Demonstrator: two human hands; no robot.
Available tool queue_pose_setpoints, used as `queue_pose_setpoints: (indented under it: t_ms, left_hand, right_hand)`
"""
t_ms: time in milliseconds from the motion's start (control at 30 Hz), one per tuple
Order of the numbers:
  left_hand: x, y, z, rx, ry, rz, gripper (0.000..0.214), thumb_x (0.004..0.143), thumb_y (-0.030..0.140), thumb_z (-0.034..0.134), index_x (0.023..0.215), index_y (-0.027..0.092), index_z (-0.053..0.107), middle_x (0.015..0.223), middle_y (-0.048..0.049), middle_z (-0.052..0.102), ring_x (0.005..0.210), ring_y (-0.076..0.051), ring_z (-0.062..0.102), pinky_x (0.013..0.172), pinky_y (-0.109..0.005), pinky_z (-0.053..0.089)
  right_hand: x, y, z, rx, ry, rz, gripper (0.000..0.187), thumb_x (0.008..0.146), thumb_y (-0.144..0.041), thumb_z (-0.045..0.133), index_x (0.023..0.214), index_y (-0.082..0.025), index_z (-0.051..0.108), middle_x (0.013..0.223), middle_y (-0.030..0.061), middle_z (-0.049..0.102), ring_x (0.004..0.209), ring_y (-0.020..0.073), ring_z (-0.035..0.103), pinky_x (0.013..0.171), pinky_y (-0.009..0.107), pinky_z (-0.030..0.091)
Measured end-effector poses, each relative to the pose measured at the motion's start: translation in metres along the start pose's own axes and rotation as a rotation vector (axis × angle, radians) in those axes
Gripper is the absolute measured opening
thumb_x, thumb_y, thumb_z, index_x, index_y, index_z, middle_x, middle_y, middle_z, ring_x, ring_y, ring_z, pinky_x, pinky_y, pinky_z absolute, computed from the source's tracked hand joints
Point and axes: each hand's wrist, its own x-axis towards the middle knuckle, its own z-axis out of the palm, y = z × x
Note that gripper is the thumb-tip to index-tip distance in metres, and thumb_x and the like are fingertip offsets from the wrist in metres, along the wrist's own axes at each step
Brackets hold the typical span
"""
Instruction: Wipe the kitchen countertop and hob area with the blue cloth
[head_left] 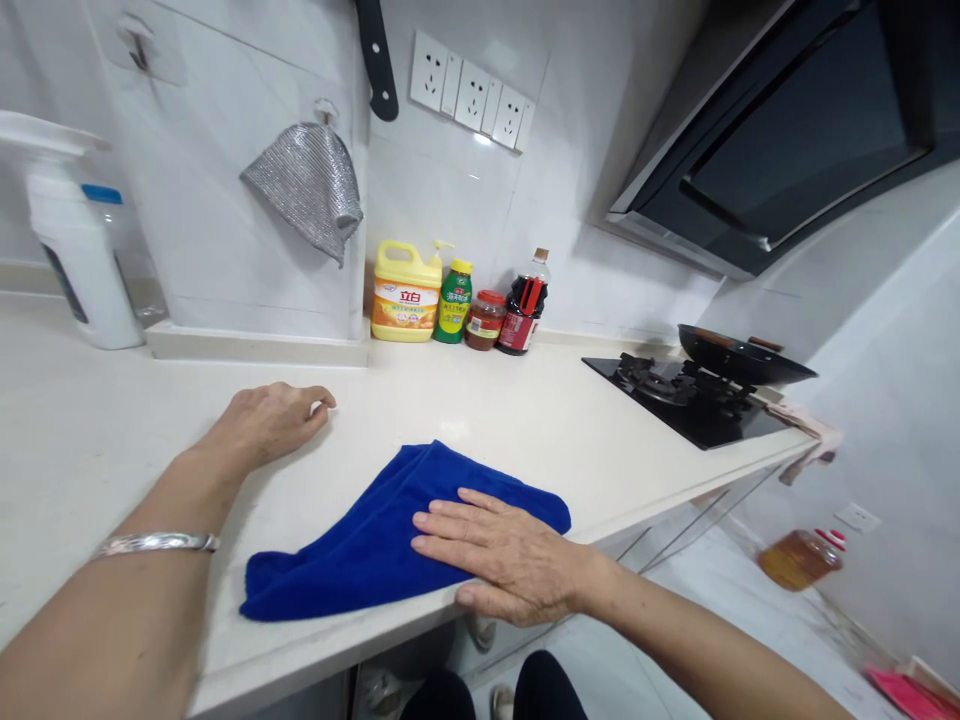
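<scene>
A blue cloth lies folded and slightly rumpled along the front edge of the white countertop. My right hand rests flat on the cloth's right part, fingers stretched out and not wrapped around it. To the left, my left hand leans on the countertop behind the cloth and apart from it. Its fingers are curled in, with nothing visible in them; the underside is hidden. A silver bangle circles the left wrist.
Against the back wall stand a yellow detergent jug, a green bottle, a red-lidded jar and a dark sauce bottle. A wok sits on the gas stove at right. A white spray bottle stands left.
</scene>
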Motion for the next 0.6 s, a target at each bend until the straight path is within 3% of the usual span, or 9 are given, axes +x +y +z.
queue_pose_setpoints:
  t_ms: [367, 533, 600]
  left_hand:
    - [0.007, -0.012, 0.003, -0.025, -0.233, -0.058, 0.053, 0.094, 0.047, 0.023, 0.126, 0.030, 0.062, 0.105, -0.0115, 0.070, 0.101, -0.034, 0.062, 0.081, -0.043, 0.042]
    - [0.018, -0.024, 0.014, -0.036, -0.244, -0.103, 0.053, 0.093, 0.054, 0.027, 0.127, 0.033, 0.062, 0.103, -0.0070, 0.071, 0.099, -0.033, 0.062, 0.081, -0.042, 0.043]
    - [0.021, -0.032, 0.020, -0.079, -0.196, -0.107, 0.051, 0.091, 0.056, 0.033, 0.122, 0.034, 0.066, 0.094, -0.0059, 0.073, 0.091, -0.033, 0.064, 0.077, -0.041, 0.044]
  right_hand:
    - [-0.047, 0.028, -0.003, 0.037, 0.041, -0.005, 0.058, 0.105, -0.042, 0.030, 0.159, -0.023, 0.020, 0.164, 0.0039, 0.025, 0.153, 0.0145, 0.010, 0.125, 0.041, -0.001]
    - [-0.072, 0.043, -0.005, 0.055, 0.061, 0.010, 0.056, 0.105, -0.040, 0.029, 0.158, -0.023, 0.023, 0.164, 0.0031, 0.025, 0.153, 0.0145, 0.011, 0.125, 0.042, -0.001]
    - [-0.079, 0.048, -0.006, 0.059, 0.073, 0.011, 0.055, 0.105, -0.039, 0.030, 0.157, -0.023, 0.025, 0.164, 0.0036, 0.026, 0.153, 0.0147, 0.011, 0.125, 0.042, 0.000]
